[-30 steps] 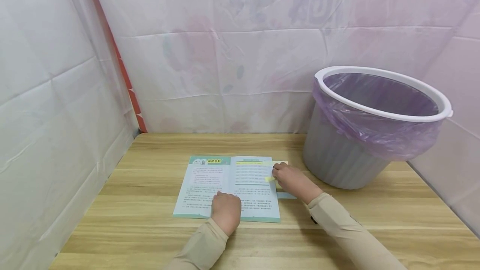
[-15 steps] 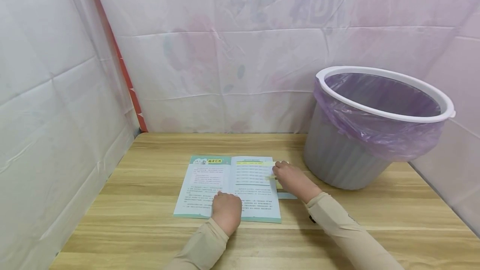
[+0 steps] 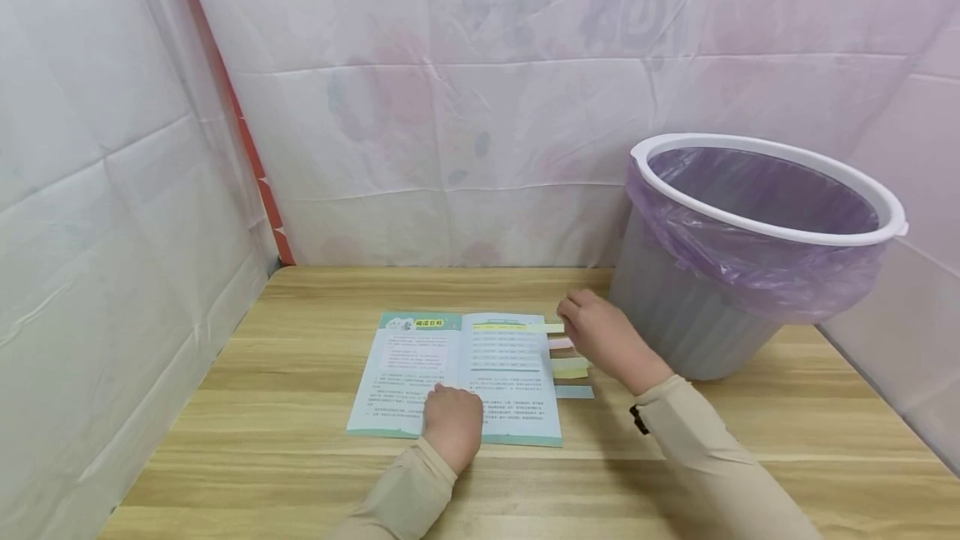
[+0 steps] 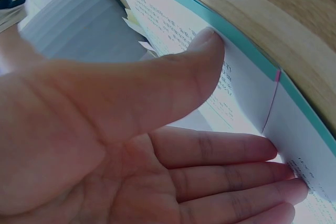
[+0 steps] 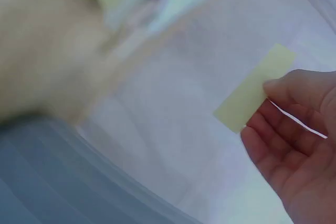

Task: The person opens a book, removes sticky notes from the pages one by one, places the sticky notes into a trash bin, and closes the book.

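Note:
An open book [image 3: 405, 386] with teal page borders lies flat on the wooden table. Over its lower middle rests my left hand [image 3: 453, 423]; in the left wrist view its fingers are extended, with fingertips at the page near the fold. My right hand [image 3: 607, 336] is raised just beyond the book's right edge. Between thumb and fingers it pinches a yellow sticky note strip [image 5: 252, 93], plain in the right wrist view. Several paper tabs stick out from the book's right side, among them a pink tab [image 3: 561, 343], a yellow-green tab [image 3: 570, 367] and a light blue tab [image 3: 574, 392].
A grey ribbed trash bin [image 3: 663, 307] with a white rim [image 3: 772, 230] and a purple bag liner [image 3: 795, 277] stands at the right, behind my right hand. Pale sheeting [image 3: 450, 123] hangs around the table [image 3: 262, 473] at the back and sides.
My right hand has lifted off the book's edge and moved right, toward the bin, with the yellow strip. The tabs it covered now show. My left hand stays in place.

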A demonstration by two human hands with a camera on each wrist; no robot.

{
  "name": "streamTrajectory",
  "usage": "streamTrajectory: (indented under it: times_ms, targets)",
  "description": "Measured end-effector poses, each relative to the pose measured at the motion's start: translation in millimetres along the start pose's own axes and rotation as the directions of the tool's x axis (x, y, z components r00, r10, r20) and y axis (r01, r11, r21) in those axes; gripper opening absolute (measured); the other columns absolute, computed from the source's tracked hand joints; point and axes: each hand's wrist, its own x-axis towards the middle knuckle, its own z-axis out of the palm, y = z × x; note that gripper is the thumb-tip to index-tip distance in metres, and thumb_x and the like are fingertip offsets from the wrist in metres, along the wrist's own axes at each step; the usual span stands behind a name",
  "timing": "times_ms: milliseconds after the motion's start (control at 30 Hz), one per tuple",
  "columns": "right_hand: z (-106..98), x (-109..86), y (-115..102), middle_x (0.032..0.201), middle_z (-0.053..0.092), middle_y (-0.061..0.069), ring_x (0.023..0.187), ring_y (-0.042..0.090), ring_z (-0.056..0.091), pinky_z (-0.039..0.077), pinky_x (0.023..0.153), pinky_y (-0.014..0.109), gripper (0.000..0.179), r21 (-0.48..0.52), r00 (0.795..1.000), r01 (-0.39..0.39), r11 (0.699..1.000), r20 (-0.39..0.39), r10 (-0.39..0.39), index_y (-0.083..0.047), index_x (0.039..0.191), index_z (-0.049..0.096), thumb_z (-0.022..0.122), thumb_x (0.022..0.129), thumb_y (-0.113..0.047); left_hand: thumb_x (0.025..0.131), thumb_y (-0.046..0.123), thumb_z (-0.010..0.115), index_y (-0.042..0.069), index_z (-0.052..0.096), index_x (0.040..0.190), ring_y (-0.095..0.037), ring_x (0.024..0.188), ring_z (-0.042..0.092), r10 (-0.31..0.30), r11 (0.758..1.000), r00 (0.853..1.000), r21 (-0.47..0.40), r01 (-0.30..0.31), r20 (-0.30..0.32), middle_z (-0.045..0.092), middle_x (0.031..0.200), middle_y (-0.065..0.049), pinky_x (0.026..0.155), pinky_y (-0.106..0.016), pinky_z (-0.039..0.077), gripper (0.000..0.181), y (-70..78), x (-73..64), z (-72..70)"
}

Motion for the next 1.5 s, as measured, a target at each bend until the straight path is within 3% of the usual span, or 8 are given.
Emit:
streamTrajectory:
  times_ms: [100,233,467,567,633,800,1033,1500]
  targets:
    - [-25,6.9,-3,0.079,0.053,0.007,0.072,0.024,0.053,0.048,0.059,0.036,0.01,-0.005,0.981,0.091,0.996,-0.173,-0.09,0.0,0.082,0.063,0.068,0.079,0.008,0.084,0.011,0.069,-0.002,0.072,0.103,-0.033,0.106,0.065,-0.002,1.0,1.0,-0.003,0.002,0.002,0.068,0.109,-0.024,0.092,-0.037,0.052,0.023,-0.5,-0.8,0.5]
    - [-67,17.4,-12,0.079,0.057,0.012,0.068,0.031,0.054,0.046,0.06,0.042,0.008,-0.044,0.896,0.178,0.983,-0.406,-0.18,0.003,0.086,0.066,0.065,0.079,0.007,0.085,0.011,0.069,-0.003,0.072,0.103,-0.033,0.106,0.065,-0.003,1.0,1.0,-0.008,0.003,-0.003,0.067,0.108,-0.025,0.092,-0.038,0.052,0.023,-1.4,-1.5,1.2]
    - [-134,32.5,-18,0.072,0.062,0.02,0.066,0.043,0.052,0.039,0.059,0.053,0.007,-0.076,0.604,-0.016,0.997,-0.796,-0.051,0.004,0.084,0.068,0.062,0.084,0.003,0.085,0.01,0.068,-0.003,0.072,0.103,-0.033,0.106,0.065,-0.001,1.0,1.0,-0.017,0.001,-0.012,0.067,0.108,-0.025,0.092,-0.037,0.052,0.023,-1.3,-1.4,1.6]
    - [-155,31.5,-6,0.074,0.061,0.024,0.071,0.048,0.049,0.037,0.065,0.056,0.011,-0.04,0.534,-0.166,0.985,-0.844,0.056,0.005,0.083,0.068,0.059,0.087,-0.001,0.086,0.01,0.068,-0.003,0.072,0.103,-0.033,0.107,0.065,-0.001,1.0,1.0,-0.019,0.001,-0.01,0.067,0.109,-0.024,0.091,-0.037,0.052,0.022,-0.5,-1.4,1.3]
    - [-166,25.9,6,0.078,0.061,0.025,0.075,0.05,0.049,0.036,0.069,0.057,0.014,-0.025,0.54,-0.263,0.964,-0.832,0.126,0.005,0.085,0.068,0.057,0.088,-0.004,0.086,0.011,0.067,-0.003,0.072,0.103,-0.033,0.107,0.065,0.001,1.0,1.0,-0.018,-0.001,-0.01,0.067,0.109,-0.024,0.091,-0.037,0.052,0.022,-0.1,-1.3,1.0]
    - [-183,5.5,32,0.085,0.055,0.028,0.084,0.052,0.046,0.031,0.068,0.057,0.02,-0.026,0.631,-0.449,0.893,-0.716,0.297,0.008,0.091,0.068,0.053,0.089,-0.004,0.086,0.011,0.067,-0.003,0.072,0.103,-0.033,0.107,0.065,0.001,1.0,1.0,-0.012,-0.001,-0.006,0.067,0.109,-0.024,0.092,-0.037,0.052,0.023,0.3,-1.1,0.0]
    - [-190,-4.3,42,0.087,0.052,0.031,0.085,0.053,0.042,0.03,0.069,0.057,0.023,-0.061,0.707,-0.512,0.857,-0.597,0.38,0.013,0.092,0.066,0.048,0.089,-0.001,0.086,0.011,0.067,-0.003,0.072,0.104,-0.032,0.108,0.064,-0.005,1.0,1.0,-0.022,0.005,0.003,0.067,0.11,-0.024,0.093,-0.037,0.051,0.023,0.5,-0.5,-0.3]
    - [-189,-7.0,41,0.09,0.052,0.029,0.088,0.053,0.043,0.031,0.07,0.063,0.026,-0.035,0.713,-0.56,0.827,-0.529,0.46,0.012,0.092,0.066,0.043,0.085,0.001,0.087,0.01,0.066,-0.004,0.071,0.106,-0.032,0.11,0.064,-0.016,1.0,1.0,-0.021,0.016,0.016,0.066,0.112,-0.025,0.094,-0.037,0.051,0.024,1.1,0.6,-0.6]
